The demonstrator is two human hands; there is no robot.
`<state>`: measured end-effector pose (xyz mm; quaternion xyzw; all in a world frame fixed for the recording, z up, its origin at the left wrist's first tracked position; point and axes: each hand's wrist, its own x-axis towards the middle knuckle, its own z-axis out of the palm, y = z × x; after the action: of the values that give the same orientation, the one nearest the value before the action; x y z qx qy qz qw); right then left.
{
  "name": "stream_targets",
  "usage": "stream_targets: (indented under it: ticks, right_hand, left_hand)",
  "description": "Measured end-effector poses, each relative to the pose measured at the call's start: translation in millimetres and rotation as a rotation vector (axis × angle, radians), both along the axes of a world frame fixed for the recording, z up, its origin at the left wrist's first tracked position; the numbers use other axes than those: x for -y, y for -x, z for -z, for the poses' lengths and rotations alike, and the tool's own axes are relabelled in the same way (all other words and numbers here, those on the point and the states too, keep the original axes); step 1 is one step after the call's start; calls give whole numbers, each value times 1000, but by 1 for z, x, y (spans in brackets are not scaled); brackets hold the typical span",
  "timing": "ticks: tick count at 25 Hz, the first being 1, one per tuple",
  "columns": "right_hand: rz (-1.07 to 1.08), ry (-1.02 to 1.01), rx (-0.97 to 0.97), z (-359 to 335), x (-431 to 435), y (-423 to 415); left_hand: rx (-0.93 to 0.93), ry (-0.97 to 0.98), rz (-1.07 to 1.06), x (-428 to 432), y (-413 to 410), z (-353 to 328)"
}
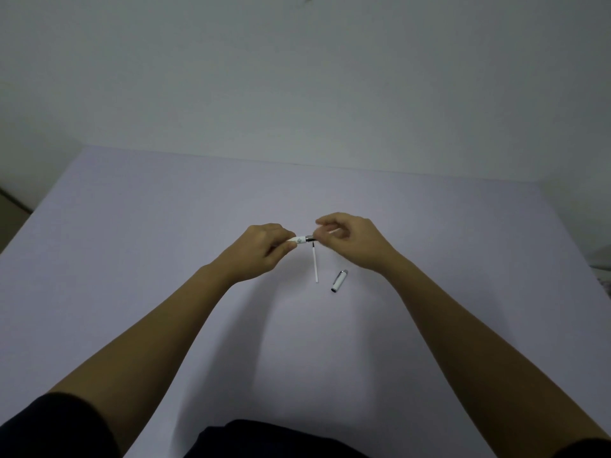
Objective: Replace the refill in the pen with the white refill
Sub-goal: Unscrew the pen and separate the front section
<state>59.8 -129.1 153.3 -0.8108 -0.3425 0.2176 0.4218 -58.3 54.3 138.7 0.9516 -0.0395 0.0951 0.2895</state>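
On a pale lilac surface [132,259], matte, flat and smooth, set against a plain grey-white wall:

1. Left hand [261,251]: grip closed around the pen barrel [299,240], fingers wrapped on the rear part, open end pointing right. Barrel white, glossy, cylindrical, with a small printed mark and a dark metal collar at the mouth. Judged light, rigid and somewhat slippery; best held well back from the collar, as here, leaving the mouth free.

2. Right hand [350,241]: grip pinched narrow at the barrel's mouth, on a thin pale rod [332,231] that crosses the palm. Probably a refill; whether going in or coming out cannot be told, fingertips hiding the junction.

3. Pen cap [339,280]: lying free on the surface, just right of the loose refill and apart from it. White body, silver domed end, dark open mouth facing the person. Judged hard, light, prone to rolling.

4. White refill [315,264]: lying free on the surface below the hands, touched by neither, dark tip away from the person. Thin straight plastic tube. Judged very light, slightly flexible, easily bent or flicked away; best pinched near the middle with 2 fingertips, tip kept off skin and surface.
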Motion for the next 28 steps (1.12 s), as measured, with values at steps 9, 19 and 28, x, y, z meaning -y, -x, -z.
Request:
stream_targets:
  ticks: [9,19,28]
  right_hand:
    - [-10,15,-41,-5,-1,-1]
    - [57,-62,-91,-4,-2,3]
    - [97,-78,-121,-5,1,1]
  left_hand:
    - [8,11,6,-3,-1,4]
    - [-33,154,-69,-1,1,8]
    - [-88,156,-93,0,3,5]
